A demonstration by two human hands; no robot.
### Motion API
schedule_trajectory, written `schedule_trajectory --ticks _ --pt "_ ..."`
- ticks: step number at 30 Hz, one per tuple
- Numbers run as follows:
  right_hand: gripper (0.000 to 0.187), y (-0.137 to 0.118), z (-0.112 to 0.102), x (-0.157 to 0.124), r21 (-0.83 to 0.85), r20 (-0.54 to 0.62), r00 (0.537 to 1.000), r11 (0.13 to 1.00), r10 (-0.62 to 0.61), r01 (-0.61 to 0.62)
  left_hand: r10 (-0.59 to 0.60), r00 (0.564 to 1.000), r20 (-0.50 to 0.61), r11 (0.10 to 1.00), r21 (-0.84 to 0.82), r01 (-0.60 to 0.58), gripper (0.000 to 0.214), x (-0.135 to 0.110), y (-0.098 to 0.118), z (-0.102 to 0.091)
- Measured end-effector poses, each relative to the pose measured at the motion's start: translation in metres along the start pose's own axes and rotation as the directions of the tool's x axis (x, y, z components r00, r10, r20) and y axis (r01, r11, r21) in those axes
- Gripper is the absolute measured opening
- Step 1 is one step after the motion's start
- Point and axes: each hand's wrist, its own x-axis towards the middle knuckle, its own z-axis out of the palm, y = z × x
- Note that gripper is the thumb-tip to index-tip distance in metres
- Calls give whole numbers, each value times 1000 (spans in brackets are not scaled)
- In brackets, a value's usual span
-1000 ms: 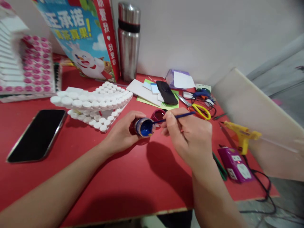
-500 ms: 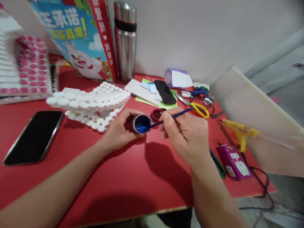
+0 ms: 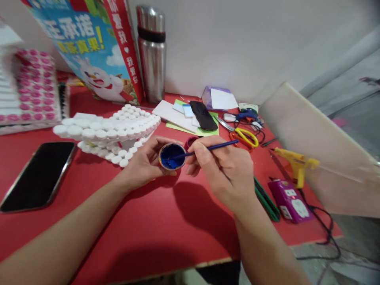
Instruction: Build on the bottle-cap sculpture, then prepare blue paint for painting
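My left hand [image 3: 145,162] is wrapped round a small pot of blue paint [image 3: 171,156], tilted so its mouth faces me. My right hand [image 3: 225,170] pinches a thin blue-handled paintbrush [image 3: 213,147] whose tip is dipped in the blue paint. Just behind the pot a small dark red lid or pot [image 3: 191,141] rests on the red table [image 3: 166,221]. A white model built of bottle caps [image 3: 109,128] stands just left of my left hand.
A black phone [image 3: 38,174] lies at the left. At the back stand a steel flask [image 3: 152,55] and a printed carton [image 3: 89,51]. Scissors [image 3: 242,134], a yellow glue gun [image 3: 293,164], a purple power strip [image 3: 289,200] and a pale board [image 3: 320,146] crowd the right.
My left hand has tipped the paint pot's mouth further toward me, and the brush tip has gone deeper into the blue paint. The view has drifted slightly.
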Motion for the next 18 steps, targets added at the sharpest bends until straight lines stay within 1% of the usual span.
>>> schedule_trajectory --ticks 3,5,7,9,12,14,16,18 --pt "25 0 -4 2 -67 -4 1000 998 -10 9 32 999 17 999 38 -33 60 -1 0 1" --pt "27 0 -8 2 -105 -33 998 993 -48 45 36 999 20 997 69 -37 60 -2 2 1" --pt "26 0 -11 2 -108 -84 993 991 -83 74 12 1000 27 997 71 -14 60 -1 3 -1" --pt "24 -1 -13 1 -73 -145 987 995 -74 64 -44 998 51 999 25 42 63 -1 5 -3" --pt "24 -3 -14 -1 30 -213 977 999 -11 18 -158 979 129 977 -126 175 70 -2 7 -9" --pt "24 -5 -14 -2 116 -242 970 993 18 11 -215 952 219 931 -248 267 71 -3 8 -13" --pt "23 -6 -12 -3 160 -257 966 987 34 8 -242 920 307 878 -334 342 72 -5 9 -15" --pt "22 -8 -11 -2 147 -248 968 989 46 -9 -257 906 336 843 -380 380 72 -6 10 -15"
